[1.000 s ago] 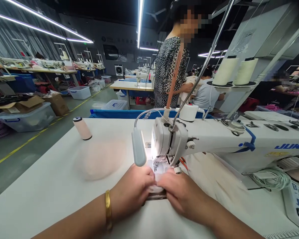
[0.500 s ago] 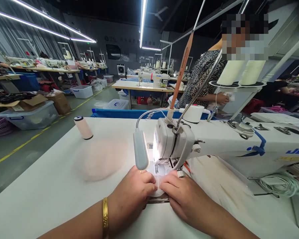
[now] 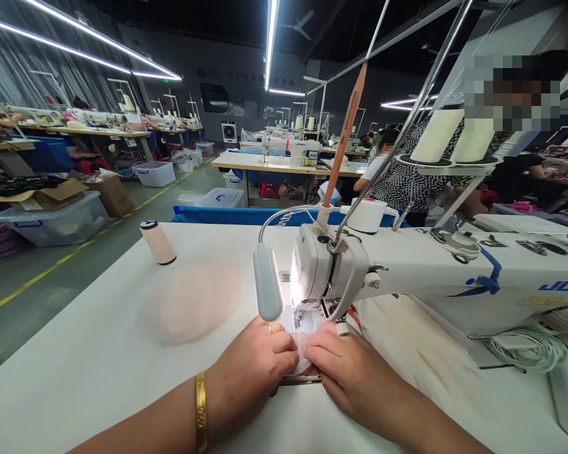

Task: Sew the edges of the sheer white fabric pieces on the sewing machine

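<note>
A small piece of pale, sheer fabric (image 3: 301, 345) lies just in front of the sewing machine's (image 3: 315, 265) presser foot. From the left, my left hand (image 3: 255, 359) pinches its edge with curled fingers; a ring and a gold bracelet are on this side. Opposite, my right hand (image 3: 348, 366) grips the fabric with thumb and fingers closed, close to the needle area. The fingertips nearly meet over the cloth and hide part of it. A grey lamp (image 3: 267, 284) on a bent neck hangs just above my left hand.
A pale thread spool (image 3: 158, 243) stands at the table's far left, behind a blurred pinkish fabric pile (image 3: 199, 302). Beige cloth (image 3: 416, 340) lies right of my right hand. Thread cones (image 3: 435, 135) sit above the machine. Beyond them, a person (image 3: 411, 170) in patterned clothing leans over.
The person behind the machine has moved to the right and bent lower. My hands and the fabric stay almost in the same place.
</note>
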A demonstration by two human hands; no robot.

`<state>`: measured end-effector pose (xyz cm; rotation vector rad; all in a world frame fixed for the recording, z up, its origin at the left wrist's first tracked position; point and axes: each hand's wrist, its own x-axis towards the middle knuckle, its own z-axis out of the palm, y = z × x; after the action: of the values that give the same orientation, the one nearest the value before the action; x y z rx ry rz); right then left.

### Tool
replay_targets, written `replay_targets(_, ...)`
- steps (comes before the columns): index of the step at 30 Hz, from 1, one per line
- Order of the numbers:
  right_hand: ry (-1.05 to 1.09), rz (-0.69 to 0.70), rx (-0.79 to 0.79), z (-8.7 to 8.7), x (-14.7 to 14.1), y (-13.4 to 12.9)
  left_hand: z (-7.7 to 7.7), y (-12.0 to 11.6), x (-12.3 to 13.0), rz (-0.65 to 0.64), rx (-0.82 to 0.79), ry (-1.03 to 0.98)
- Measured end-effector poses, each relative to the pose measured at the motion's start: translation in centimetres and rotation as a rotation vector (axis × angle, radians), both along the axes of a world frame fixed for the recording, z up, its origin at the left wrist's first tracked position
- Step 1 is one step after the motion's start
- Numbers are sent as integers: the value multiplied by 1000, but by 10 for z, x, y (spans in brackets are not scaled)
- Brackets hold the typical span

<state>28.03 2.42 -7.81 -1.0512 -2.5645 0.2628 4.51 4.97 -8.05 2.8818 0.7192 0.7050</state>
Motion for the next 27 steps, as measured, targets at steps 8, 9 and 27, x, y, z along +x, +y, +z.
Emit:
replay_targets(8, -4, 1, 16, 1, 1, 0, -2, -1, -1, 18, -2, 9)
replay_targets(9, 6, 0, 19, 1, 0, 0, -2, 0, -1, 22, -6, 12)
replay_targets(27, 14, -86, 121, -5, 0, 7, 2, 11, 2, 51, 81, -34)
